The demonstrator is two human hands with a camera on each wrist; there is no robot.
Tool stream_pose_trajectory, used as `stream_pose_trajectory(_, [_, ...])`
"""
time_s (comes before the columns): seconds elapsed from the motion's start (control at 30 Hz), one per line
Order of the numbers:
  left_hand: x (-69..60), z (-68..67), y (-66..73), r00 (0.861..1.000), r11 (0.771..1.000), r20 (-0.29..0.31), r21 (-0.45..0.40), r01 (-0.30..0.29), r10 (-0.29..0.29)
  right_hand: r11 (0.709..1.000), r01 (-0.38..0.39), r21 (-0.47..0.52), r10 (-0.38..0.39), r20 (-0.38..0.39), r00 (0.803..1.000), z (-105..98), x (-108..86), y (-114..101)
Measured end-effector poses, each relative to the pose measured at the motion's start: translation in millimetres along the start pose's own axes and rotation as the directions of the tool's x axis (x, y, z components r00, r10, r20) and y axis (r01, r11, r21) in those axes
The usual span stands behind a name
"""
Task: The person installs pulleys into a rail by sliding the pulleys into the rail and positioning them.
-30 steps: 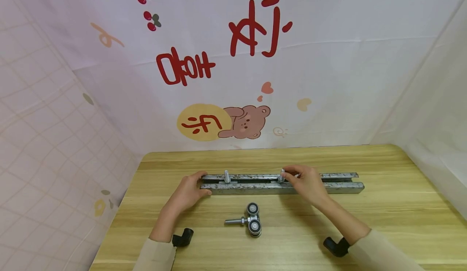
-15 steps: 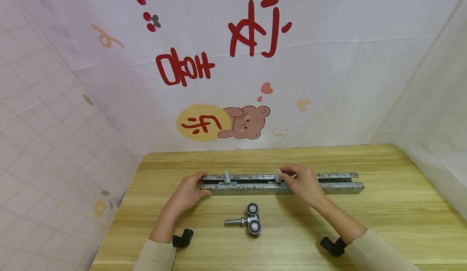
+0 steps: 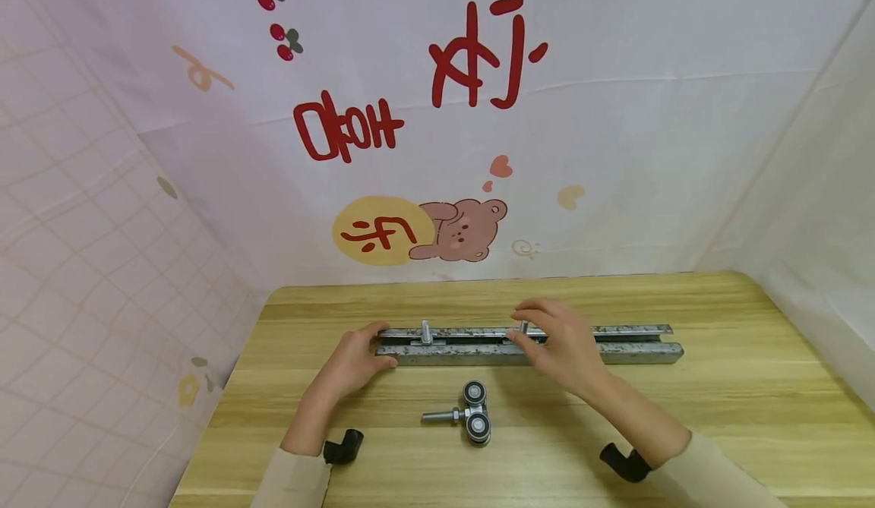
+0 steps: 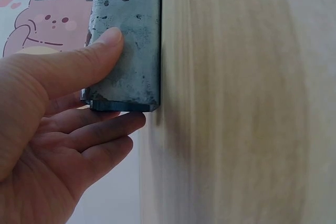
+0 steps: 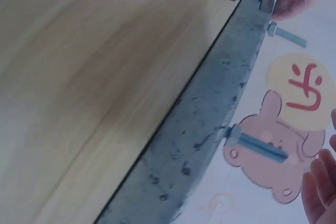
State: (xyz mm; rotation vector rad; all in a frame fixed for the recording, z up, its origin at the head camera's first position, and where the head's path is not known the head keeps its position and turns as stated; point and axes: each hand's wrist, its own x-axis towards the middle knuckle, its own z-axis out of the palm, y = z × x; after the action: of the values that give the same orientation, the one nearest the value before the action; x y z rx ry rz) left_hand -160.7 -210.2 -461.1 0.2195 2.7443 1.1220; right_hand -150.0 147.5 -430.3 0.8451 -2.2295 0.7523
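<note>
A grey, scuffed metal channel rail (image 3: 472,353) lies across the table, slot upward. My left hand (image 3: 352,360) holds its left end; in the left wrist view the thumb (image 4: 107,45) presses the rail's side and the other fingers sit by its end. Two threaded bolts with nuts stick up from the slot, a left bolt (image 3: 426,332) and a right bolt (image 5: 260,145). Whatever carries them inside the rail is mostly hidden. My right hand (image 3: 563,348) hovers round the right bolt, fingers spread; the right wrist view shows its fingers apart from the bolt.
A loose roller trolley (image 3: 475,413) with black-rimmed wheels and a threaded bolt lies on the wooden table (image 3: 547,455), in front of the rail. Black elbow-shaped pieces sit at the left wrist (image 3: 343,447) and right wrist (image 3: 625,462). A printed cloth (image 3: 615,151) hangs behind.
The right bolt has slid slightly left along the slot with my right hand pinching it. Now that hand has let go and its fingers have spread. My left hand stays put.
</note>
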Motion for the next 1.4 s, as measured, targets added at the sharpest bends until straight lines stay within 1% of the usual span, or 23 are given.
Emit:
stream_pose_trajectory(0.1, [-0.1,-0.2,-0.3,1.0,1.0,-0.002,0.002,-0.002,0.002,0.998,0.067,0.004,-0.067,0.011,0.998,2.0,1.3,-7.5])
stream_pose_trajectory(0.3, [-0.2,-0.1,0.1,1.0,1.0,-0.006,0.01,-0.007,0.007,0.991,0.135,0.011,-0.136,0.045,0.99,8.3,-0.3,-22.8])
stream_pose_trajectory(0.43, [-0.6,0.1,1.0,1.0,1.0,-0.009,0.012,-0.009,0.009,0.981,0.189,0.038,-0.191,0.068,0.979,14.4,-0.8,-31.0])
stream_pose_trajectory(0.53, [-0.5,0.5,0.7,1.0,1.0,-0.009,0.013,-0.009,0.009,0.975,0.212,0.064,-0.219,0.113,0.969,18.3,-1.7,-39.0])
stream_pose_trajectory(0.6, [-0.3,0.8,0.2,1.0,1.0,-0.008,0.014,-0.01,0.01,0.974,0.216,0.072,-0.225,0.167,0.96,20.1,-2.7,-45.2])
stream_pose_trajectory(0.7, [0.1,1.0,-0.5,1.0,1.0,-0.009,0.016,-0.014,0.014,0.976,0.205,0.08,-0.219,0.272,0.937,22.5,-3.4,-55.8])
stream_pose_trajectory(0.8, [0.3,0.9,-0.8,1.0,1.0,-0.01,0.019,-0.016,0.016,0.978,0.194,0.075,-0.208,0.375,0.903,25.5,-4.3,-65.9])
stream_pose_trajectory(0.9, [0.2,0.7,-0.4,1.0,1.0,-0.012,0.02,-0.016,0.016,0.974,0.214,0.069,-0.222,0.441,0.87,30.1,-4.6,-74.2])
stream_pose_trajectory(1.0, [0.2,1.0,-0.1,1.0,1.0,-0.013,0.018,-0.012,0.012,0.967,0.25,0.058,-0.247,0.475,0.845,36.1,-5.1,-80.1])
stream_pose_trajectory(1.13, [0.2,1.0,-0.1,1.0,1.0,-0.015,0.018,-0.013,0.013,0.956,0.291,0.042,-0.272,0.504,0.82,44.7,-5.1,-85.4])
stream_pose_trajectory(1.27, [0.3,0.5,-1.0,1.0,1.0,-0.018,0.022,-0.018,0.018,0.949,0.312,0.038,-0.283,0.537,0.795,51.6,-3.6,-90.7])
stream_pose_trajectory(1.4, [0.7,-0.3,-1.0,1.0,1.0,-0.018,0.016,-0.02,0.02,0.942,0.335,0.013,-0.282,0.574,0.769,57.0,-2.2,-96.0])
